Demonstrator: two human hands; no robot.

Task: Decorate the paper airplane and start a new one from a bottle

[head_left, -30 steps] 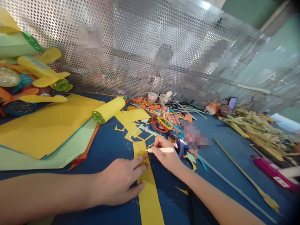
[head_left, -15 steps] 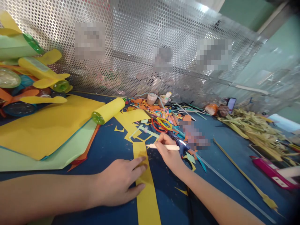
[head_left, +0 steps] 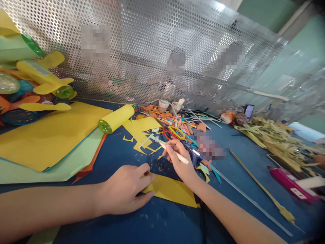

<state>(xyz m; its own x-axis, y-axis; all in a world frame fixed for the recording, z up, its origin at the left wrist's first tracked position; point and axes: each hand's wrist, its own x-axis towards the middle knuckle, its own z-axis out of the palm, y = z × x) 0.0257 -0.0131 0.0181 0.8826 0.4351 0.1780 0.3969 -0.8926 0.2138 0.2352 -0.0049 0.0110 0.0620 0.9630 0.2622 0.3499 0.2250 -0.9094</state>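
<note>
My left hand has its fingers curled over the left end of a yellow paper strip, which lies crosswise on the blue table. The fingertips hide that end. A white pen is held in my right hand, its tip pointing up and left, clear of the strip. Just beyond that hand are yellow paper offcuts and scissors with red and yellow handles. A bottle wrapped in yellow paper lies behind my left hand.
Stacked yellow, green and orange sheets cover the left side, below wrapped bottle shapes. Paper scraps and two small cups lie ahead. On the right are a clear stick, dried husks and a magenta object.
The yellow strip has turned from lengthwise to crosswise, its far end now under my left fingers. My right hand and pen have lifted off its edge; the pen now tilts up-left.
</note>
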